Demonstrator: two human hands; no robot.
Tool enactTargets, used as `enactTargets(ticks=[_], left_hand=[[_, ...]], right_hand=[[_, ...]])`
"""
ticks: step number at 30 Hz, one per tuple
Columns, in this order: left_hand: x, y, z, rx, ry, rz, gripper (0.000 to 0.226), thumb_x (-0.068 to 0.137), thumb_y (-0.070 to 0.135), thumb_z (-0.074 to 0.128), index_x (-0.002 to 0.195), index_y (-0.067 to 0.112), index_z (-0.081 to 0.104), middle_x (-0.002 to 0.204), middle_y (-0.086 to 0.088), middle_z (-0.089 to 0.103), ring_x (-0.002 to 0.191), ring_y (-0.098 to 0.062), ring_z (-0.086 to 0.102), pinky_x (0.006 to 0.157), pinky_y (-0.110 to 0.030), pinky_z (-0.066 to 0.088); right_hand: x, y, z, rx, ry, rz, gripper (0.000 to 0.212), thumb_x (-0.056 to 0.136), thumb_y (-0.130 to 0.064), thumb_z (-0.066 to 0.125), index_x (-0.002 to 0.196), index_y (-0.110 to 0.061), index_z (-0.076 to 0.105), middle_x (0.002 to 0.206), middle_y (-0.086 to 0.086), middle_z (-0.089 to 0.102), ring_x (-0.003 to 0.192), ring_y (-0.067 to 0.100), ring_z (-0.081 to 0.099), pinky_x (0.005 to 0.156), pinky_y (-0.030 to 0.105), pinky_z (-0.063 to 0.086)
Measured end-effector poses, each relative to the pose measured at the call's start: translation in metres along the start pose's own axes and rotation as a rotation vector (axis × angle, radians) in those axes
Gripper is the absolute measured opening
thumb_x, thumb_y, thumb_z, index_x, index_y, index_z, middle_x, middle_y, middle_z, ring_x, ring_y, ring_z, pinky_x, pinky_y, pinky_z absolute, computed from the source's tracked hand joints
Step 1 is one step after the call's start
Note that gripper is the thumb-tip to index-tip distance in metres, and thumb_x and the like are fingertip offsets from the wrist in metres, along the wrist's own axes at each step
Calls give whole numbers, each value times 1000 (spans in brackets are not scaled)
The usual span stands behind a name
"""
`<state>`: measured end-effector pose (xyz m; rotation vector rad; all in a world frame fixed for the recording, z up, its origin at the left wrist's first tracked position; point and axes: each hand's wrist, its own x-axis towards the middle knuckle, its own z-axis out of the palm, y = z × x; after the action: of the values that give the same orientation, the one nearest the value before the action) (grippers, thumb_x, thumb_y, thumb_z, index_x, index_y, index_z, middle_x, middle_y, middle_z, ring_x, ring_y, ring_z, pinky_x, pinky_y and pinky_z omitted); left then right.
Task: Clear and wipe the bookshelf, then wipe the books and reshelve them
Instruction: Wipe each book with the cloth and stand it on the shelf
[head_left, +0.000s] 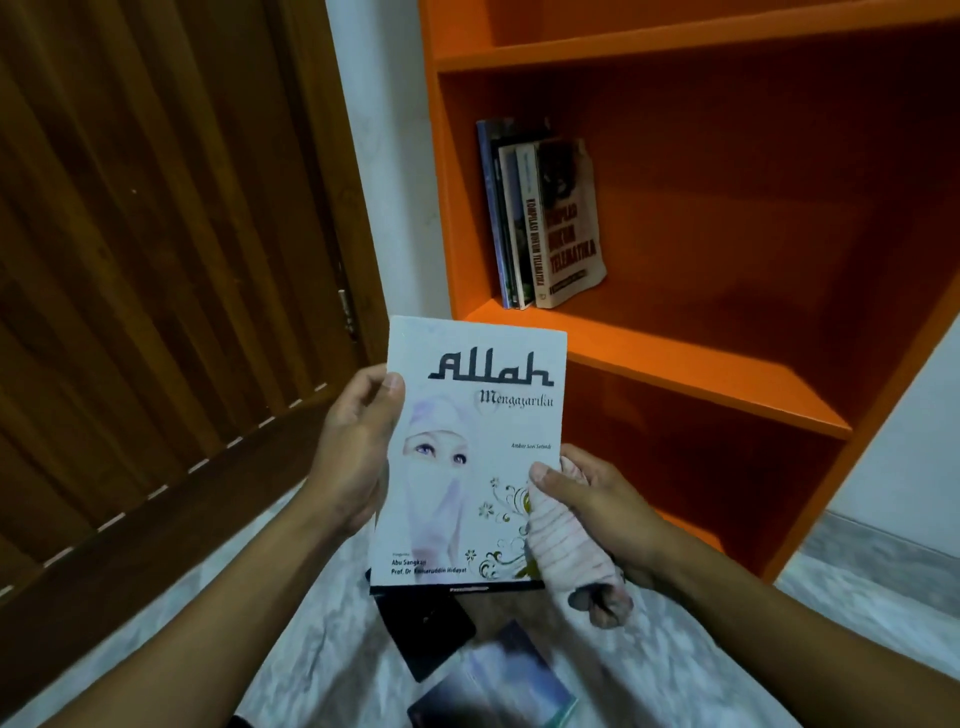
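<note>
Now both hands hold a white book (467, 457) upright in front of the orange shelf (675, 364). Left hand (353, 457) grips its left edge, thumb on cover. Right hand (587, 499) pinches the right edge w/ a cloth (561, 545); fingers behind are hidden.

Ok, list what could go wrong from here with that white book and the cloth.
1. The right hand pinches both the pink cloth and the white book; the cloth may slip and drop.
2. Books on the floor lie right under the hands; stepping closer could scuff them.
3. The shelved books lean left on the orange bookshelf; sliding another in may topple them.
</note>
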<state>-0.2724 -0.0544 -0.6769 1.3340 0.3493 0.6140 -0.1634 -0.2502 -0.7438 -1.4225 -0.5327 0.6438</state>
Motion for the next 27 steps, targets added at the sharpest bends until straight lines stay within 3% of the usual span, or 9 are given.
enactTargets(ticks=[5, 8, 14, 17, 20, 23, 25, 27], left_hand=[[11, 23, -2, 286, -180, -77, 23, 99, 26, 55, 121, 34, 56, 112, 12, 73, 99, -12, 72, 81, -37, 60], [19, 34, -2, 460, -299, -184, 28, 94, 12, 65, 119, 23, 61, 105, -1, 75, 95, -19, 73, 86, -42, 60], [50, 44, 41, 413, -246, -128, 22, 93, 9, 66, 114, 12, 61, 107, -18, 64, 92, -29, 71, 72, -41, 63], [81, 37, 66, 414, -226, -59, 16, 95, 9, 64, 96, 4, 49, 92, -11, 46, 80, -22, 59, 68, -39, 57], [117, 26, 98, 462, -195, 31, 25, 97, 11, 61, 86, 11, 39, 82, -4, 36, 69, -18, 43, 59, -33, 47], [159, 11, 132, 449, -147, 98, 26, 96, 7, 61, 86, 12, 38, 81, -7, 33, 74, -20, 34, 64, -27, 53], [182, 1, 157, 463, -95, 117, 28, 95, 4, 60, 84, 11, 35, 75, -5, 32, 70, -19, 29, 55, -20, 41], [203, -10, 179, 485, -27, 106, 32, 94, 2, 59, 81, 14, 33, 70, -4, 33, 64, -18, 27, 57, -31, 32]], right_hand=[[10, -41, -20, -4, 90, -58, 20, 96, -17, 59, 113, -8, 62, 111, 16, 73, 104, 37, 69, 96, 59, 50], [18, -68, -38, -3, 115, -111, 21, 96, -18, 59, 115, -8, 62, 113, 17, 72, 104, 38, 69, 96, 61, 49], [49, -115, -64, -141, 219, -195, 17, 95, -18, 63, 110, -9, 66, 106, 13, 75, 99, 33, 71, 95, 57, 52], [73, -137, -80, -245, 372, -233, 19, 92, -27, 67, 108, -17, 64, 103, 9, 74, 93, 31, 72, 86, 57, 56], [93, -159, -99, -273, 568, -274, 28, 87, -38, 70, 110, -26, 58, 108, 3, 68, 94, 27, 69, 84, 52, 58], [100, -167, -117, -217, 650, -324, 28, 88, -39, 70, 103, -19, 58, 103, 5, 68, 93, 28, 68, 83, 53, 57], [100, -165, -126, -213, 661, -334, 26, 89, -39, 69, 96, -17, 59, 96, 9, 68, 89, 31, 69, 80, 56, 57], [99, -161, -133, -221, 639, -322, 28, 90, -40, 68, 93, -14, 59, 92, 13, 67, 84, 34, 68, 76, 55, 58]])
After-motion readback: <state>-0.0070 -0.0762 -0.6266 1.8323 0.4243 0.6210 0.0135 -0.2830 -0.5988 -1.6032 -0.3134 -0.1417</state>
